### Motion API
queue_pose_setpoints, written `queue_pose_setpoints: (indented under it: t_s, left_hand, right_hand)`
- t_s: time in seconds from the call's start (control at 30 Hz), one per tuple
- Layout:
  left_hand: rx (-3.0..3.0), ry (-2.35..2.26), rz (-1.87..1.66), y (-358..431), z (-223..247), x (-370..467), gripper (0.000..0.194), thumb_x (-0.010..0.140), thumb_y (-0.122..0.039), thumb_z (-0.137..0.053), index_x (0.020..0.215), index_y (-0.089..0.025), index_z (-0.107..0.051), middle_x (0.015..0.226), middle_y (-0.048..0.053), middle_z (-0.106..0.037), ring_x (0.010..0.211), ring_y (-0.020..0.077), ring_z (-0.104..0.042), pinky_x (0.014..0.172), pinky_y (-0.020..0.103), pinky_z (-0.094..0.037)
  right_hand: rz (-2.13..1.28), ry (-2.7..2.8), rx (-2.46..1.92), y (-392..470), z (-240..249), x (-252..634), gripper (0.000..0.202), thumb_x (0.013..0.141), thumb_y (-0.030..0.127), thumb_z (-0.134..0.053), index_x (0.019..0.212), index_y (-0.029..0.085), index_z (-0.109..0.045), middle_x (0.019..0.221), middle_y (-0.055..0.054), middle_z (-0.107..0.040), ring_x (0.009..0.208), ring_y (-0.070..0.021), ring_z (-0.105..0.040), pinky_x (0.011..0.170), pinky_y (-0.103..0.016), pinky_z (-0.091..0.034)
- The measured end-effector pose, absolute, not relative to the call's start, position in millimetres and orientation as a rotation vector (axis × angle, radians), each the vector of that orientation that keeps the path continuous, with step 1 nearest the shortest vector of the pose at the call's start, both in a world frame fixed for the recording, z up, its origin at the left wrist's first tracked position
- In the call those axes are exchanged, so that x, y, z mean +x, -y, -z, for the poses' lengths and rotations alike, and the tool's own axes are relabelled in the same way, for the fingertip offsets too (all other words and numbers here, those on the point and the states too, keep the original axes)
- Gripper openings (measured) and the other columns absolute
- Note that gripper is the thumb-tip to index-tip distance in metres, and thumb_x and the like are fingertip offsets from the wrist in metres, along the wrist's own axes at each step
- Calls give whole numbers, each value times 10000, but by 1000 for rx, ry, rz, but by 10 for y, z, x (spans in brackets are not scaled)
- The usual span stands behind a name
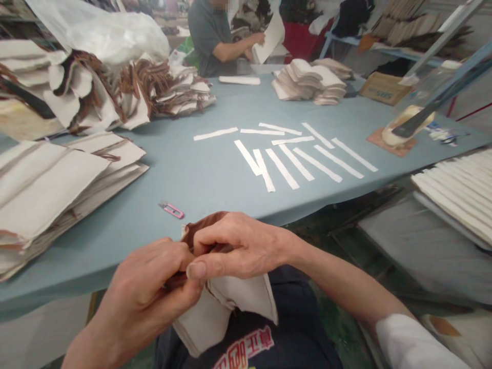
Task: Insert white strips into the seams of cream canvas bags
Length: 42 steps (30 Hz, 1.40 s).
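Note:
A cream and brown fabric piece (246, 294) hangs over my lap in front of the table's near edge. My left hand (154, 287) pinches its upper part, fingers curled and thumb pressed in. Close against it, my right hand (238, 246) grips the same piece from the right, with the thumb across the front. Brown material shows above and between the fingers. Just past my hands, pink-handled thread snips (172, 209) lie on the blue-grey table (184, 169). Several white strips (282, 168) are spread over the middle of the table.
Stacked cream fabric pieces (49, 189) lie at left, with brown-edged bundles (146, 89) behind. Another pile (307, 79) stands at the back, near a small cardboard box (384, 88). A glue container with a brush (407, 125) sits at right. Across the table, a person (211, 38) holds a pale sheet.

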<state>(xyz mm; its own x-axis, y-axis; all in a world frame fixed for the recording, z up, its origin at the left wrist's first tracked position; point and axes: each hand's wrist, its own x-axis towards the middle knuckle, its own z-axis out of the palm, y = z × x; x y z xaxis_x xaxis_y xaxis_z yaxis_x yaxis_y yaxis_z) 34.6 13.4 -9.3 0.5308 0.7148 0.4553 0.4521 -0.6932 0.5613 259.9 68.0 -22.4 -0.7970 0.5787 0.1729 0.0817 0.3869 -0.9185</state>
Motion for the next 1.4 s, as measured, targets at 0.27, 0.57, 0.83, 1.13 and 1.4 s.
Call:
queue_pose_setpoints:
  t_s: [0.27,0.57,0.83,1.13,1.4]
  left_hand:
    - [1822,-933,-638,-424,192,228,645,951,-741,-792,644,-213,-584,588,-67,-533,553,117,-444,522,246,-365]
    - [1683,-934,-589,-478,366,84,756,1103,-807,-451,775,-191,-741,770,35,-731,751,209,-636,728,300,-506]
    - [1598,-882,-443,-519,300,73,411,910,-561,-850,797,-184,-731,821,28,-742,788,189,-656,756,261,-537]
    - [1609,-942,-507,-503,300,157,281,940,-433,-795,846,-169,-811,779,33,-770,716,163,-641,681,231,-516]
    - [1622,-1027,-628,-390,365,206,322,928,-459,-708,760,-185,-726,697,-4,-634,691,162,-551,649,243,-448]
  right_hand:
    - [-1963,1741,-280,-639,315,2643,543,997,560,-841,714,194,-555,627,95,-451,568,-69,-347,546,-250,-250]
    - [-1624,1800,-762,-753,620,3140,595,980,690,-802,742,207,-548,656,92,-417,598,-86,-341,575,-259,-276]
    - [-1639,1807,-821,-830,899,2990,636,990,770,-740,767,218,-516,684,91,-374,626,-95,-331,592,-267,-246]
    - [-1622,1830,-866,-906,1054,2946,659,999,817,-672,765,225,-499,685,92,-367,621,-93,-307,591,-268,-250]
    - [-1461,1926,-907,-849,839,2953,354,1015,474,-717,825,186,-636,704,65,-501,658,-109,-431,642,-264,-329]
